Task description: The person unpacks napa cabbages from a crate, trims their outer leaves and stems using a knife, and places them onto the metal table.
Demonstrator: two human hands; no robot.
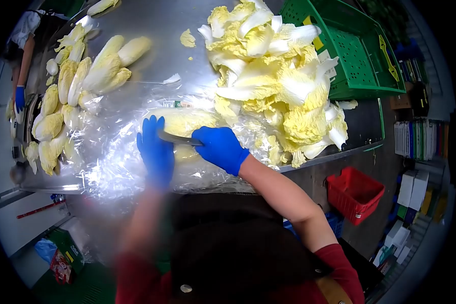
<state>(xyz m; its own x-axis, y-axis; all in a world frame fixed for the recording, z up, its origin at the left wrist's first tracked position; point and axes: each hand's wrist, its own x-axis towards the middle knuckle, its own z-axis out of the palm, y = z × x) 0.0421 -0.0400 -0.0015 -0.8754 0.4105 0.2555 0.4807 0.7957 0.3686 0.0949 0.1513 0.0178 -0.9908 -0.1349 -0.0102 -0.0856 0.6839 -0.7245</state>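
Note:
My right hand [222,148], in a blue glove, is closed round the handle of a knife [180,138]. The blade points left, across a pale yellow napa cabbage [187,120] that lies on clear plastic film [114,147]. My left hand [155,148], also gloved in blue, is at the cabbage's left end with its fingers stretched out. The knife tip is close to those fingers; whether it touches them or the cabbage I cannot tell. Part of the cabbage is hidden behind the blade and my hands.
A big heap of loose cabbage leaves [283,83] lies to the right, beside a green crate [347,55]. Several whole napa cabbages [93,73] lie on the left of the metal table [159,33]. A red basket [354,195] is below right. Another person's gloved hand [20,97] shows far left.

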